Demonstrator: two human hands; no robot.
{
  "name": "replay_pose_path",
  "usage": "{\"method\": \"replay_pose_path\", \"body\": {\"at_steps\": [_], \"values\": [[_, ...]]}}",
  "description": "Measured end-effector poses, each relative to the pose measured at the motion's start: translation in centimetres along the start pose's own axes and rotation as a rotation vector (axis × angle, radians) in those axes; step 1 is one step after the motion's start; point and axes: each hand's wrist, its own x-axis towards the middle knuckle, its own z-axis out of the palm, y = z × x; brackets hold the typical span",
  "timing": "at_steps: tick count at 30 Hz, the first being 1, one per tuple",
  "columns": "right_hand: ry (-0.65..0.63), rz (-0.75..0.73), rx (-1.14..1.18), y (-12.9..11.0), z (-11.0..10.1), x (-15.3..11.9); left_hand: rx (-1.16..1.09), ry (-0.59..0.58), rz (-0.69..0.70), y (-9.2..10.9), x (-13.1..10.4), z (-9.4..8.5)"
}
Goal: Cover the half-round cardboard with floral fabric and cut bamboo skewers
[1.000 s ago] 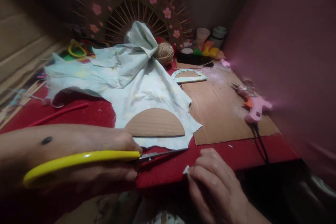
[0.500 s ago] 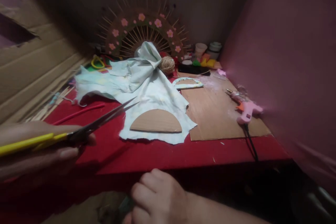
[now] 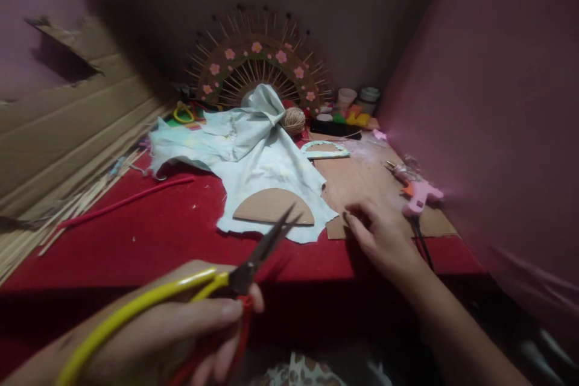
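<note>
Head view of a red-covered table [image 3: 136, 238] with two hands at its near side

Left hand [image 3: 190, 319]: the fingers are clamped on the handles, one yellow and one red, of a pair of metal-bladed scissors [image 3: 242, 277]. The blades point far and to the right, their tips slightly apart. Beyond them, a pale blue-green cloth [image 3: 266, 172] lies spread on the table, bunched at its far end; a flat, brown cardboard half-disc [image 3: 274, 205] rests on its near part.

Right hand [image 3: 380, 232]: the fingers are curled over the near part of a rectangular brown cardboard sheet [image 3: 353, 178]; whether the fingertips meet, or grip anything, cannot be told. A pink glue gun [image 3: 423, 196] with a black cord lies to the right of this hand. Far left on the sheet is a smaller half-disc with a pale cloth border [image 3: 325, 155]. A tan ball of twine [image 3: 294, 122] sits beside the cloth's bunched end.
</note>
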Motion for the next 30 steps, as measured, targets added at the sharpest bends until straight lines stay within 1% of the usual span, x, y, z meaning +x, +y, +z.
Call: {"method": "replay_pose_path", "body": {"at_steps": [1,3,5,7,9,13,16,21,25,30], "values": [[-0.045,0.068,-0.037,0.2,-0.1,0.6,0.044,-0.090,-0.037,0.1,0.8,1.3],[-0.152,0.136,-0.079,0.0,0.0,1.4,0.076,-0.200,-0.029,0.3,2.2,3.2],[-0.234,0.164,-0.103,-0.6,0.2,1.9,0.058,-0.214,0.002,0.4,3.2,4.5],[-0.285,0.183,-0.127,-1.2,0.2,2.2,0.037,-0.203,0.003,0.4,3.7,5.2],[-0.322,0.202,-0.156,-1.6,0.0,2.5,0.027,-0.196,-0.025,0.3,3.9,5.6],[-0.375,0.199,-0.184,-1.7,-0.7,3.0,-0.010,-0.178,-0.082,0.2,4.0,6.3],[-0.386,0.172,-0.126,-1.1,-0.9,3.3,-0.025,-0.172,-0.110,0.2,4.1,7.1],[-0.395,0.182,-0.020,-0.4,-0.8,3.4,-0.022,-0.111,-0.138,0.3,5.0,8.7],[-0.384,0.215,0.030,-0.8,-1.0,3.3,-0.079,-0.059,-0.117,0.4,5.8,10.0],[-0.393,0.229,0.040,-1.4,-1.5,3.3,-0.116,0.005,-0.075,-0.3,6.2,11.4]]}}
